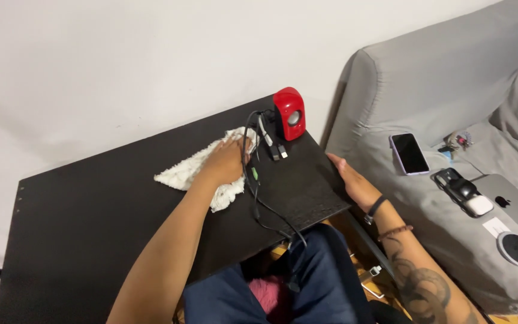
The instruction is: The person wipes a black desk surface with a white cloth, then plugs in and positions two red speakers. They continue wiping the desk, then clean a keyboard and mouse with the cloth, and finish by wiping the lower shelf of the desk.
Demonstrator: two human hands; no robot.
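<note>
A: Left hand? 
B: Flat grip, pressed on the white cloth on the black surface, cloth under the palm, beside the cables and red speaker.
A: Right hand?
B: Open, against the surface's right edge, holding nothing.

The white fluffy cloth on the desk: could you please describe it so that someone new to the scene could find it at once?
Start at the black rectangular desk against the white wall, and look toward its far right corner, where a small red speaker stands. Just left of the speaker, the white fluffy cloth lies flat under the person's left hand. It is the only pale, soft thing on the dark desk, next to black cables.
</note>
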